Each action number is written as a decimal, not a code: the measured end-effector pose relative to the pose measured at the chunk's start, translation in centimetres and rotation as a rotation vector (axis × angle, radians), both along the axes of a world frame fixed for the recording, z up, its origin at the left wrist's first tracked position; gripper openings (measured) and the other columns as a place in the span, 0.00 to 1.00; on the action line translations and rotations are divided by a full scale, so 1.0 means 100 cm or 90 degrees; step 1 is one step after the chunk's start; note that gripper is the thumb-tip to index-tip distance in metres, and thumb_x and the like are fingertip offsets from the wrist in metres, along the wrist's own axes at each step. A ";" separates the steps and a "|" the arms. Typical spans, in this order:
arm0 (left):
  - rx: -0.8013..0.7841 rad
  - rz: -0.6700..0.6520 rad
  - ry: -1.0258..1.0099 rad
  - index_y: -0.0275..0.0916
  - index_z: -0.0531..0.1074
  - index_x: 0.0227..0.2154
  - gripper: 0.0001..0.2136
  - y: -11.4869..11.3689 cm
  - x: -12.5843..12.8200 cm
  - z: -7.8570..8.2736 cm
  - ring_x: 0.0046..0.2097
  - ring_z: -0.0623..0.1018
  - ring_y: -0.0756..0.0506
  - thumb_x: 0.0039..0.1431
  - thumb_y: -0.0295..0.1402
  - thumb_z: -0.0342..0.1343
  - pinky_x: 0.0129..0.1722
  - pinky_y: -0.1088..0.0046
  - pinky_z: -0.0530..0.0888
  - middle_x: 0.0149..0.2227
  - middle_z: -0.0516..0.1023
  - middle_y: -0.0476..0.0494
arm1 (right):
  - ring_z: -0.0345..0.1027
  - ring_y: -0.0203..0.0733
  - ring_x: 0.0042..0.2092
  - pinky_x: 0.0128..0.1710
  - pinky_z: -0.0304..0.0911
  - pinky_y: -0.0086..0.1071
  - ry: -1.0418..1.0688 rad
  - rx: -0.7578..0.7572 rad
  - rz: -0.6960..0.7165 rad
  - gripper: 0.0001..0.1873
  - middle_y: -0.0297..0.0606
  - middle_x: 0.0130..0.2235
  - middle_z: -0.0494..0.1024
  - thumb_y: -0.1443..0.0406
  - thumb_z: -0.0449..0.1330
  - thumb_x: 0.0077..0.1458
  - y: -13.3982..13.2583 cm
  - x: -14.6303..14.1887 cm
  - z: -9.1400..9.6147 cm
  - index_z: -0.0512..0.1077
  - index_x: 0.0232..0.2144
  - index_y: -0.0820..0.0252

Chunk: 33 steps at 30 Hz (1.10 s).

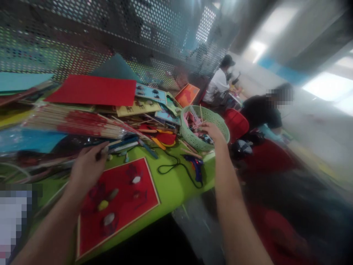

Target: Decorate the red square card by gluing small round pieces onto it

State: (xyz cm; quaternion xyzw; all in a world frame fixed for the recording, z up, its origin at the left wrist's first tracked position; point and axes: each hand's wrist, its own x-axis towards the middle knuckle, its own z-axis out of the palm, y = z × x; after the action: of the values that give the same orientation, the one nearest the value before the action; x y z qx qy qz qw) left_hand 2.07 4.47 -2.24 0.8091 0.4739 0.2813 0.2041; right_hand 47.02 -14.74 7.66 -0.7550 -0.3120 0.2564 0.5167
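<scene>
My right hand [213, 131] reaches over the rim of a green plastic basket [189, 138], fingers stretched toward small mixed pieces [205, 138] inside. Its fingertips are blurred, and no held object shows. On the left, my left hand [87, 161] is closed, with a small object at its fingertips that is too blurred to name. Below that hand lies a red picture board [129, 209] with a light frame, bearing dark drawn lines and several small stones, one of them a yellow stone [103, 205]. My left forearm covers its left edge.
A glue gun [196, 167] with a black cord lies on the green table [176, 191]. Bundled sticks [74, 121], a red sheet [93, 90] and pens [124, 144] crowd the back. Two people [219, 86] sit beyond the basket, near a red chair [236, 123].
</scene>
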 end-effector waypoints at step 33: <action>-0.512 -0.123 -0.769 0.33 0.79 0.37 0.20 -0.031 0.020 0.031 0.33 0.78 0.49 0.43 0.41 0.71 0.38 0.71 0.74 0.34 0.82 0.44 | 0.74 0.44 0.45 0.49 0.68 0.36 -0.086 0.167 0.322 0.12 0.39 0.41 0.81 0.58 0.62 0.56 0.120 -0.281 -0.034 0.80 0.40 0.55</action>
State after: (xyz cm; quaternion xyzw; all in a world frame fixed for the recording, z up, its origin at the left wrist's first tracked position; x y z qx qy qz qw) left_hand 4.04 1.32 0.88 0.4140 0.2718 0.4635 0.7348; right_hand 18.96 -2.73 4.28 -0.5955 -0.5544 0.2836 0.5075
